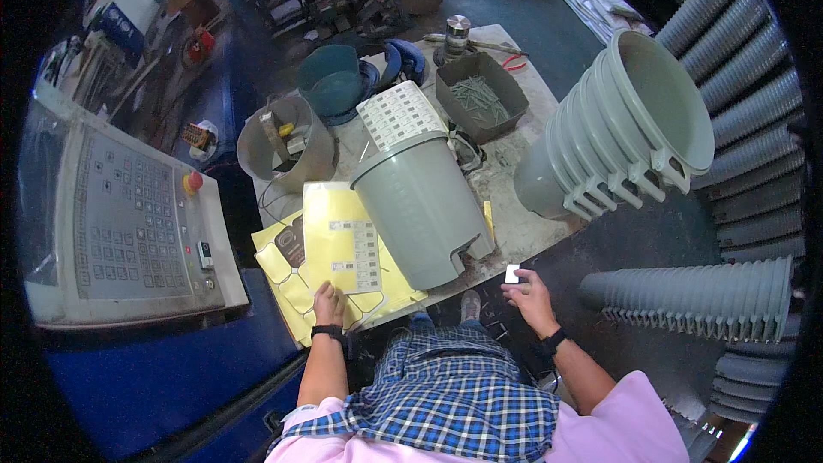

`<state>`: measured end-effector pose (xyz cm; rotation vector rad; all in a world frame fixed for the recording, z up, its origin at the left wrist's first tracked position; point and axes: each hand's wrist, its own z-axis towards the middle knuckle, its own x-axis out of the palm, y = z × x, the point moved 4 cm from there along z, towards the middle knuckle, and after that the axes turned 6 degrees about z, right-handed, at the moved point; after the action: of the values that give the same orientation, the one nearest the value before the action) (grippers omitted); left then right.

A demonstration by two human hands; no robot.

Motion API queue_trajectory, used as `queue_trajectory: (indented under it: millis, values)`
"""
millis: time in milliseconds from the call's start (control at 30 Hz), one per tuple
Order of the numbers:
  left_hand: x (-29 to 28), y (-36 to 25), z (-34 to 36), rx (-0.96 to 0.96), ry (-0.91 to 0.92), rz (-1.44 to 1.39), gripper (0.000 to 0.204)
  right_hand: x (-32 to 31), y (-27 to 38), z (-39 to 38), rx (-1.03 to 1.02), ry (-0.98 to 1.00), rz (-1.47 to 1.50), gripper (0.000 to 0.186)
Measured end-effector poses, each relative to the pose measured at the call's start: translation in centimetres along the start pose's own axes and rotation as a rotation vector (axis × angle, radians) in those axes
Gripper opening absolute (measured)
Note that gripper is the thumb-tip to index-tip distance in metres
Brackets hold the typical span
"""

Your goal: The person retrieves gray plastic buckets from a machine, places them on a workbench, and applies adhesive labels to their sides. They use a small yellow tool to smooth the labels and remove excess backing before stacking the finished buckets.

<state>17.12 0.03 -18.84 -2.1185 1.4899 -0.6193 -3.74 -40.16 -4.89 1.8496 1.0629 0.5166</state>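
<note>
In my right hand point(533, 304) a small white label point(512, 273) is pinched between thumb and fingers, just off the table's front edge. My left hand point(328, 303) has its fingers curled at the lower edge of a yellow label sheet point(324, 219), which carries white printed labels on its right side. More yellow sheets point(279, 279) lie beneath it, one with a brown shape on it. Between my hands, a grey plastic bucket point(424, 210) rests upside down with a notch in its rim toward me. A white sheet of labels point(400, 113) lies behind it.
Stacked grey buckets point(553, 167) stand at the table's right, beside long nested rows of grey buckets point(694, 291). A bin of nails or screws point(480, 90), a round tub with tools point(287, 150) and a metal cylinder point(458, 33) sit farther back. A machine control panel point(129, 214) stands left.
</note>
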Motion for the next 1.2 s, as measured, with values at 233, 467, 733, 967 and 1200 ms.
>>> queue_trajectory:
  millis: [233,467,733,967,1200]
  values:
    - [3.9,-1.7,-8.7,0.567,0.025,0.808,0.029,2.6,-4.3,4.5,-0.003,0.010,-0.028,0.026]
    - [18.8,-2.4,-20.6,1.203,0.430,1.154,0.060,4.3,-3.3,6.9,0.069,0.047,0.072,0.020]
    - [22.1,0.6,-19.7,1.394,0.469,1.608,0.077,5.7,-10.6,9.5,0.121,-0.078,0.158,0.030]
    - [21.3,1.7,-17.9,1.560,0.344,1.605,0.063,6.3,-10.4,12.2,0.235,-0.108,0.242,0.034]
    - [21.1,1.9,-17.8,1.563,0.305,1.590,0.063,7.6,-5.9,10.6,0.319,-0.093,0.850,0.028]
